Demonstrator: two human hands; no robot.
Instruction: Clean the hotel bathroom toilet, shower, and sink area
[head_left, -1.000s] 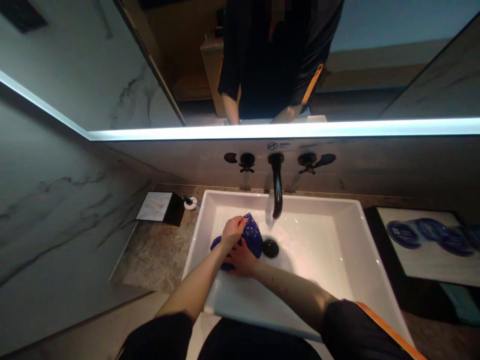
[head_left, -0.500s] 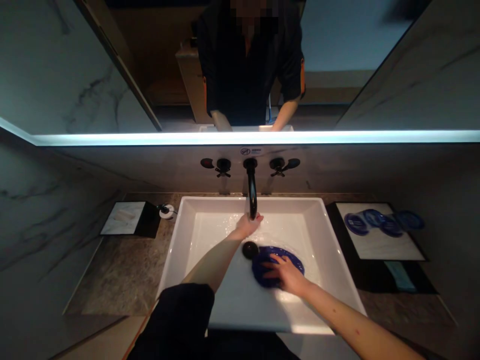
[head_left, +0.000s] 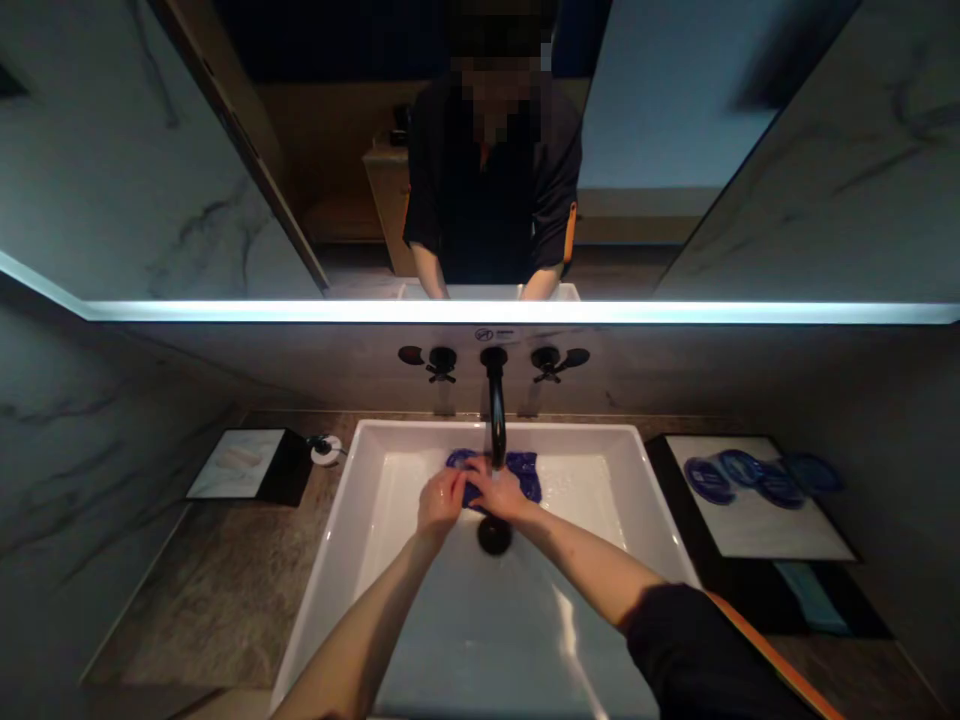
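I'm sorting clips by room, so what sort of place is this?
Probably a bathroom or washroom: there's a white basin with a black drain fitting, a black wall-mounted spout above it, and a wide mirror with a lit lower edge.

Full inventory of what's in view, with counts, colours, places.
Mirror: one, dark reflections, above sink
Light strip: one, white, mirror's lower edge
Faucet: one, black, over sink
Tap handles: two, black, flanking faucet
Sink: one, white, centre
Stopper: one, black, sink floor
Crumpled item: one, blue, in sink under hands
Left box: one, black with pale top, on counter
Round item: one, white, beside left box
Right box: one, black with pale top, right of sink
Round shapes: about four, blue, around right box's top
Counter: one, brown, beside sink
Left hand: one, bare, at crumpled item
Right hand: one, bare, at crumpled item
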